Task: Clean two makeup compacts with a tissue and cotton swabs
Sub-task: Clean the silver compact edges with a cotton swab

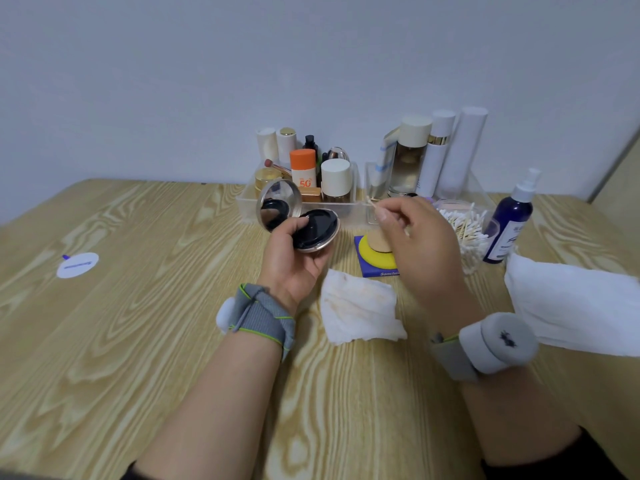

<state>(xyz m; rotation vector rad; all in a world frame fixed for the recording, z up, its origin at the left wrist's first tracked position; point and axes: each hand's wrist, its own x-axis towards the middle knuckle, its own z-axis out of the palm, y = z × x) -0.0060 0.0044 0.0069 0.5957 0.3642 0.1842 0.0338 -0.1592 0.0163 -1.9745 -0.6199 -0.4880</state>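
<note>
1. The left hand [294,261] grips the open compact [322,230] from below. Its fingers curl under the base and its thumb lies across the black well.
2. The compact is held above the counter [138,306], left of centre. Its lid [277,206] stands up on the far-left side, mirror facing right, so the well is open toward the right hand [422,244].
3. The right hand pinches a swab [374,205] between thumb and fingers, clear of the compact and level with it.
4. The swab's long axis runs from upper left to lower right. Its free tip points up and left, above the compact's near rim rather than down into the well.
5. The hands are apart, with a bare gap between swab tip and compact.
6. The right hand is the nearer to the well's open side. By my reading, the tip must drop and travel left while the left hand steadies or tilts the base toward it.
7. A stained tissue [360,306] lies on the counter between the wrists, and a tub [467,230] of spare swabs sits just right of the right hand.
</note>
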